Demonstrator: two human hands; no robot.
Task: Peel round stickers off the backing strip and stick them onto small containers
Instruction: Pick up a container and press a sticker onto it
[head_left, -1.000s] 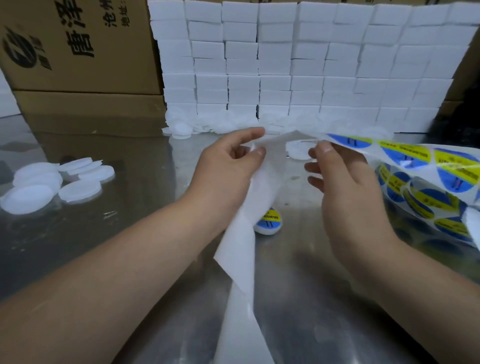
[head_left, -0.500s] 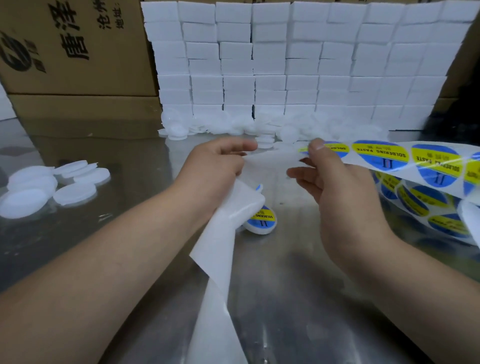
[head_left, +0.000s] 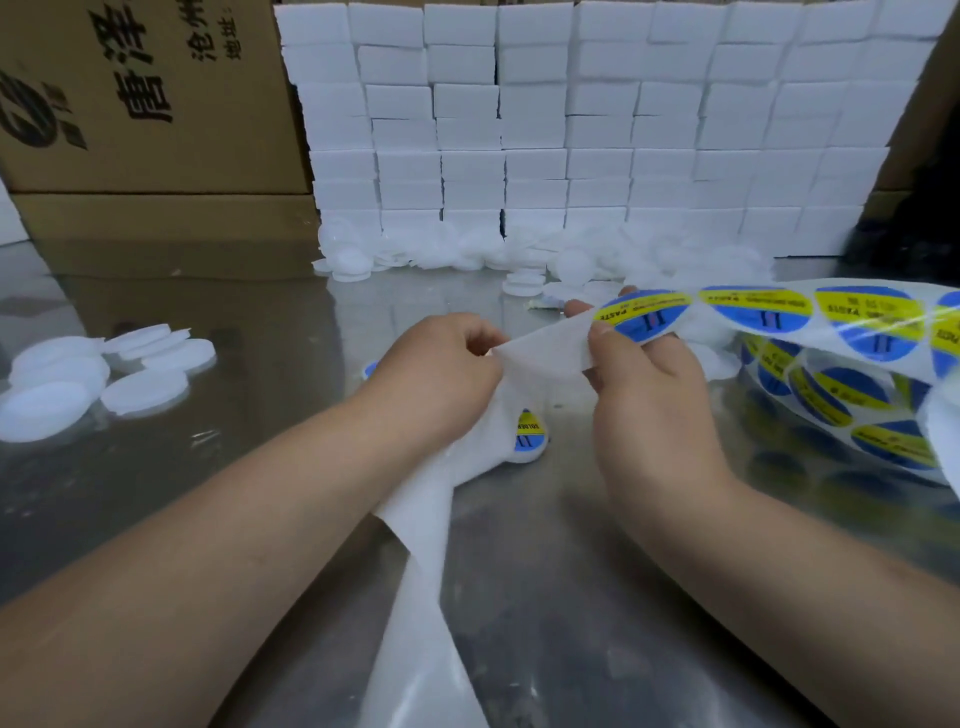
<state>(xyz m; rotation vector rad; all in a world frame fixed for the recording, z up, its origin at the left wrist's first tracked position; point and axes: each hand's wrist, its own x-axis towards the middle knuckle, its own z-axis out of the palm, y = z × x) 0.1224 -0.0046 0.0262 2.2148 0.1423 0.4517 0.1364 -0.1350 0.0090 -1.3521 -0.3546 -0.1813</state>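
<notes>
Two bare hands are raised a little over the shiny tabletop (head_left: 545, 551), both on the same backing strip (head_left: 540, 353). The left hand (head_left: 441, 364) has its fingers curled & pinches the bare white part of the strip, so its grip is narrow & holds paper. From there the empty strip hangs down beside the left forearm & runs to the bottom edge of the view. The right hand (head_left: 649, 400) holds the strip just beside the left one: thumb on top, fingers below, w/ the thumb tip touching the edge of the first sticker (head_left: 644, 314), a round blue one w/ a yellow band. More stickers of this kind follow on the strip to the right, & the strip goes on into a loose coil (head_left: 831, 400) on the tabletop at the right side. Lower, between the hands, one small white container (head_left: 530, 441) stands on the tabletop w/ a sticker already on top; the hanging strip covers part of it. Behind the left hand a bit of blue shows, I cannot tell what it is. At the left, several plain white round pieces (head_left: 145, 387) lie in a group, well apart from the hands. A heap (head_left: 467, 254) of similar white pieces lies at the foot of a wall of white blocks (head_left: 597, 130) at the back, & a cardboard box (head_left: 145, 93) w/ black print stands left of this wall.
</notes>
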